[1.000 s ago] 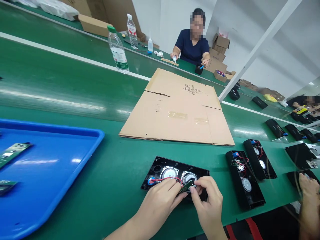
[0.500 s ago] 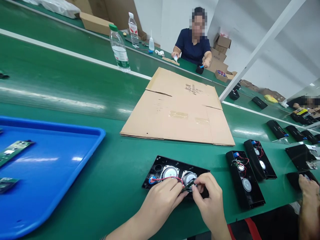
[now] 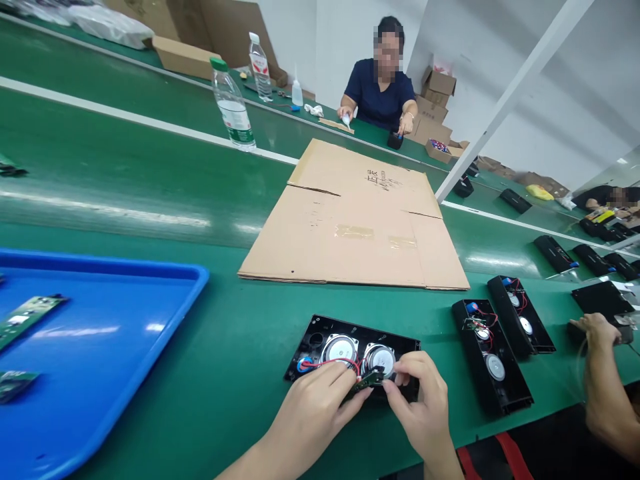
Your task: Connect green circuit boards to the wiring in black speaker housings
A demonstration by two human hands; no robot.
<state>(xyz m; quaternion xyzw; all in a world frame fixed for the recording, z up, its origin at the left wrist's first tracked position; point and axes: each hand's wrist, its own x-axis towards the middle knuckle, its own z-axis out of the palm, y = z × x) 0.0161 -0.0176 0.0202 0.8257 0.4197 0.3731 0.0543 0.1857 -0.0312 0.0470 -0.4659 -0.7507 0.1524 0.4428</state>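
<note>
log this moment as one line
left hand: holding small green circuit board | right hand: at board's right end | beneath: open black rectangular speaker housing | far left: blue plastic tray

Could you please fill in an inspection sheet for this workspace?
Surface: green tabletop, blue tray at left.
Job's things: black casing with two speakers; small circuit board above it.
Clutter: flattened cardboard beyond the casing.
Hands: left hand pinches the circuit board; right hand is at its other end, grip unclear.
Cables: red wires run across one speaker toward the left hand.
Surroundings: a person seated opposite; another person's hand at right.
</note>
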